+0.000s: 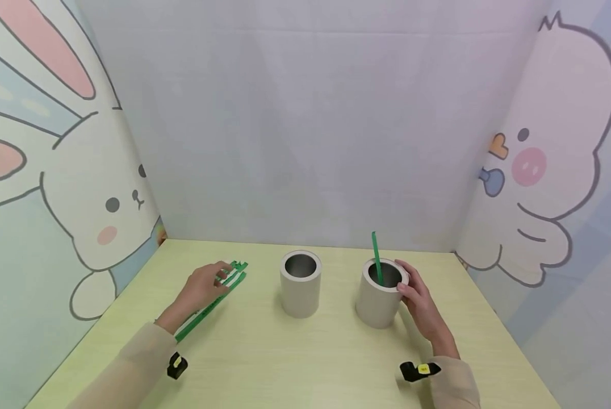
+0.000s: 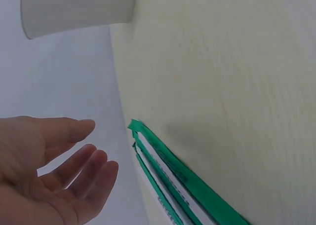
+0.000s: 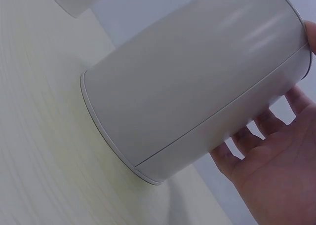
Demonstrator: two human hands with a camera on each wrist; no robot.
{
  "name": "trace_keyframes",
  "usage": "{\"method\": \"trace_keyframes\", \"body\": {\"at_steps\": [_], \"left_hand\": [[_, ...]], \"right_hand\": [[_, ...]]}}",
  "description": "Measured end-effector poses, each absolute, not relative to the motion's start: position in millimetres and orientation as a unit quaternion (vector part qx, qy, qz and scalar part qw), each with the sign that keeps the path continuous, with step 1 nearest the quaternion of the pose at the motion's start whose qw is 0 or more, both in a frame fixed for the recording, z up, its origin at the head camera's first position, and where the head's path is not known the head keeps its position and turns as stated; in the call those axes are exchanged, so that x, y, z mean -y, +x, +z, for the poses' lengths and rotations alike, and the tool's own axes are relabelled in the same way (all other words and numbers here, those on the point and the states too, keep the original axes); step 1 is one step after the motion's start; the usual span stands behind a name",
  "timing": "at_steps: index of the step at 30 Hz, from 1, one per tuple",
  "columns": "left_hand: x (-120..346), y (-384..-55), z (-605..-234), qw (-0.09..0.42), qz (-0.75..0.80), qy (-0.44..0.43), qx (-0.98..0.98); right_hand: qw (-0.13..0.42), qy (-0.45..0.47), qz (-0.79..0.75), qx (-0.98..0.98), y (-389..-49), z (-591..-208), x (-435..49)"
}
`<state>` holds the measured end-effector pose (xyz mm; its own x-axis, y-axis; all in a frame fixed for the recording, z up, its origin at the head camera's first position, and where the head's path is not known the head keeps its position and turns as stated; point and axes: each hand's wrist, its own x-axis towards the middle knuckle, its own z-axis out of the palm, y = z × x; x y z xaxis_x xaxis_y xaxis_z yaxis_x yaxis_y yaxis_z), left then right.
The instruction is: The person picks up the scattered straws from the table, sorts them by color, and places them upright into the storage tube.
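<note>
Several slim green-and-white wrapped sticks [image 1: 210,307] lie slantwise on the left of the table, with small print on them in the left wrist view. Over their far end is my left hand [image 1: 203,287], its fingers loosely bent and holding nothing; the left wrist view shows a gap between fingertips and sticks. On the right, my right hand [image 1: 423,307] grips a light grey canister [image 1: 374,307] at its right side, thumb by the rim. One green stick [image 1: 376,250] stands up out of that canister. The canister's base rests on the table in the right wrist view [image 3: 192,87].
A second grey canister [image 1: 300,295], open-topped, stands between the hands. Pale curtain [image 1: 305,142] closes off the back of the yellowish table [image 1: 295,363]. Printed cartoon panels flank both sides. Black wrist mounts [image 1: 420,370] with yellow labels sit near both sleeves.
</note>
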<state>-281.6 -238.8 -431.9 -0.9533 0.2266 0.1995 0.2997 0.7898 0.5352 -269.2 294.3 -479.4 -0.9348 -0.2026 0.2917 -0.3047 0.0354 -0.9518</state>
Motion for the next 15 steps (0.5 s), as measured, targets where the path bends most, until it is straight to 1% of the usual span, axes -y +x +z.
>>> {"method": "trace_keyframes", "body": {"at_steps": [7,15], "left_hand": [[256.0,-284.5,-453.6,0.035,-0.244,-0.128,0.961],[256.6,-285.7,-467.3,0.037,-0.208,-0.131,0.969]], "right_hand": [[0.037,0.18,0.672,0.717,-271.6,-483.4,-296.2],[0.036,0.179,0.668,0.722,-271.7,-483.9,-296.1]]}}
